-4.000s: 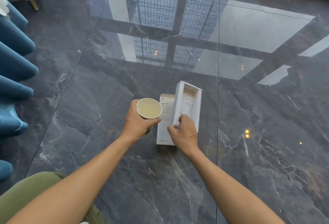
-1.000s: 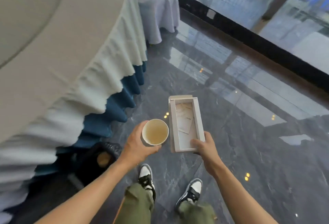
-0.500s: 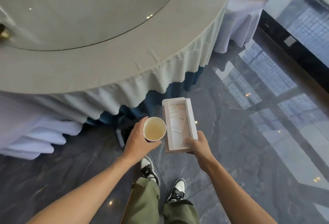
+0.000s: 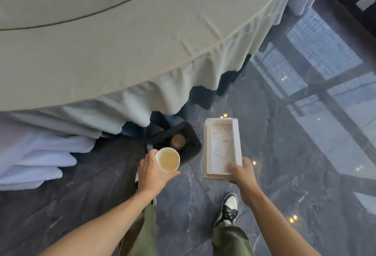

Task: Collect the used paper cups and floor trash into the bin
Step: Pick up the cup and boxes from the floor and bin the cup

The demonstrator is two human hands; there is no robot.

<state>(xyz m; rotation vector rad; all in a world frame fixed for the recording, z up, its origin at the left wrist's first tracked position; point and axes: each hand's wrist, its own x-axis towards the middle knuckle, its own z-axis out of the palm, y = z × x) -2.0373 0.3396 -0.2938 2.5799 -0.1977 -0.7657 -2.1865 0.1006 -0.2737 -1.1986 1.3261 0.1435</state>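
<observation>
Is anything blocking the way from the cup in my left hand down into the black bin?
Nothing visible does. The paper cup in the left hand hangs at the near rim of the bin, whose mouth is open. Another cup already sits inside, leaving room.

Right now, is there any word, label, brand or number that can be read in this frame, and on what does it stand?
Nothing can be read.
Paper sheets in the white box, held by the right hand: faint print, too blurred.
Paper cup in the left hand: no print shows.
Black bin: no label shows.
</observation>
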